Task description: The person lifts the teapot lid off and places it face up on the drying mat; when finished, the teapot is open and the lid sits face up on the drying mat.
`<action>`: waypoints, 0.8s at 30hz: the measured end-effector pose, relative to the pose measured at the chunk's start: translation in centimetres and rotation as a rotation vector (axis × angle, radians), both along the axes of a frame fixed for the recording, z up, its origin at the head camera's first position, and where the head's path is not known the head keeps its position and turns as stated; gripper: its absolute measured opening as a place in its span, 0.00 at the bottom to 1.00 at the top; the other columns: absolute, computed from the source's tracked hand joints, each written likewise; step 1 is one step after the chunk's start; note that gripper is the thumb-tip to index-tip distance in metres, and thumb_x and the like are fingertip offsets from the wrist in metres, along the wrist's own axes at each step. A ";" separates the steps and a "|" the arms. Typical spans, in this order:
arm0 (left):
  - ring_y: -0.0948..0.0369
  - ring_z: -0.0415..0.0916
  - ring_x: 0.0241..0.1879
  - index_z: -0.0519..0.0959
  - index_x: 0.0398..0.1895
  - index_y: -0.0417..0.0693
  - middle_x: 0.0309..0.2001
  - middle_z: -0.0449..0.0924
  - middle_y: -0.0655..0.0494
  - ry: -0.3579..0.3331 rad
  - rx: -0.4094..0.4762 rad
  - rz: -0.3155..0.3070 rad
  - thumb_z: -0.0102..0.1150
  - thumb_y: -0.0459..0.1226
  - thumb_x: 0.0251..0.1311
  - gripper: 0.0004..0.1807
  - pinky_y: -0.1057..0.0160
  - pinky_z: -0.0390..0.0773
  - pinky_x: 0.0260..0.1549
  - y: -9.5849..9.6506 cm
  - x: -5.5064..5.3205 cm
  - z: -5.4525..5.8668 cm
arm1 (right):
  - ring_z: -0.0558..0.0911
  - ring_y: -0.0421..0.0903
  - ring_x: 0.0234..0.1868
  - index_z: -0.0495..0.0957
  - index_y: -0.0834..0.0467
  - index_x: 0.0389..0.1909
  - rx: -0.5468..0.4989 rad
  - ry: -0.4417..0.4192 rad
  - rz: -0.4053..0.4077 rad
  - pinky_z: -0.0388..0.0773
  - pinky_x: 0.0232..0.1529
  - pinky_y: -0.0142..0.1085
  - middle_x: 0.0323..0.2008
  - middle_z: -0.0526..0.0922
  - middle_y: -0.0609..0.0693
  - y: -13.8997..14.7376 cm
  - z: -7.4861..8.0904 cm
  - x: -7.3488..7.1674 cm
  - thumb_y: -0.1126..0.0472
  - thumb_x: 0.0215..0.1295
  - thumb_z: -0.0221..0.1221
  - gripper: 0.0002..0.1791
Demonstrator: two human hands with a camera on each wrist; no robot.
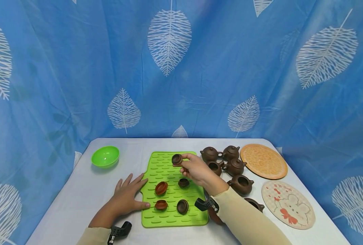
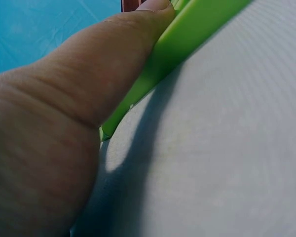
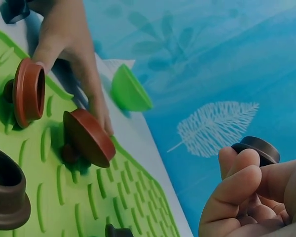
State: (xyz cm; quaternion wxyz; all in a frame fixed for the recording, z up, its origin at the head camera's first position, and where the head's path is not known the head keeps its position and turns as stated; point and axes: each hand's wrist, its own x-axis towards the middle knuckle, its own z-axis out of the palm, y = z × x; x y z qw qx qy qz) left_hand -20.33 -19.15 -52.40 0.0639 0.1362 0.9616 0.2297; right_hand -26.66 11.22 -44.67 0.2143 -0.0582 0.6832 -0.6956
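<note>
My right hand [image 1: 196, 169] pinches a dark brown teapot lid [image 1: 177, 159] above the far part of a green ridged mat [image 1: 166, 217]; the right wrist view shows the fingertips round this lid [image 3: 259, 149]. Two reddish-brown lids, one farther [image 1: 161, 188] and one nearer [image 1: 161, 204], lie on the mat's left side, inner side up. Two dark brown lids, one farther [image 1: 183, 182] and one nearer [image 1: 182, 206], lie to their right. My left hand [image 1: 127, 195] rests with spread fingers at the mat's left edge, its thumb close to the nearer reddish lid.
Several dark brown teapots [image 1: 242, 184] stand right of the mat, some lidded, some uncovered; my right forearm partly hides the nearest ones. Beyond them lie a round orange-tan mat [image 1: 263, 161] and a round rabbit-print mat [image 1: 288, 204]. A green bowl [image 1: 106, 157] stands at the back left.
</note>
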 end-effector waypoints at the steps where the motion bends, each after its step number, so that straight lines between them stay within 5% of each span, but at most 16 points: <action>1: 0.33 0.39 0.82 0.68 0.80 0.58 0.84 0.54 0.54 0.000 0.000 0.000 0.71 0.74 0.43 0.60 0.24 0.33 0.74 0.0 0.0 0.0 | 0.75 0.39 0.28 0.70 0.59 0.68 0.006 -0.004 0.007 0.74 0.30 0.30 0.57 0.85 0.62 -0.2 -0.1 -0.2 0.63 0.84 0.47 0.17; 24: 0.34 0.39 0.82 0.67 0.80 0.57 0.84 0.55 0.53 -0.003 0.002 -0.004 0.72 0.73 0.45 0.60 0.25 0.33 0.74 0.1 0.1 0.1 | 0.74 0.37 0.25 0.75 0.57 0.63 0.097 -0.090 0.085 0.71 0.24 0.29 0.51 0.87 0.55 -4.3 -2.3 -3.1 0.59 0.81 0.56 0.15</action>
